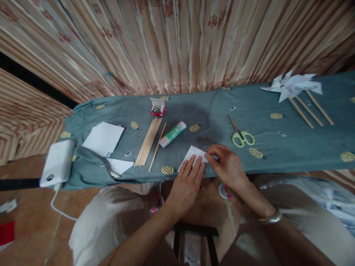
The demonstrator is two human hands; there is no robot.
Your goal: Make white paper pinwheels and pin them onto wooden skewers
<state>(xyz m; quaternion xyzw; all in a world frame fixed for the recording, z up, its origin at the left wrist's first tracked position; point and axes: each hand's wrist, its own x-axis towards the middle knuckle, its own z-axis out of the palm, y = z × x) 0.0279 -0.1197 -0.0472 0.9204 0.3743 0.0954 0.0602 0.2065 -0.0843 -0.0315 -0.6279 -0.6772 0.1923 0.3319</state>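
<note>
A small white square of paper (194, 152) lies near the front edge of a narrow table under a grey-blue cloth (291, 147). My left hand (188, 181) lies flat on the paper's near half, fingers stretched out and pressing it down. My right hand (229, 164) rests at the paper's right corner with its fingers curled in a pinch on the edge; whether a small tool is in them is hidden.
Green-handled scissors (242, 136), a glue stick (172, 134), a bundle of wooden sticks (148, 141), a red pin box (158, 108), a stack of white paper (103, 139), a white box (58, 162) at the left end, and finished paper pinwheels (292, 85) at far right.
</note>
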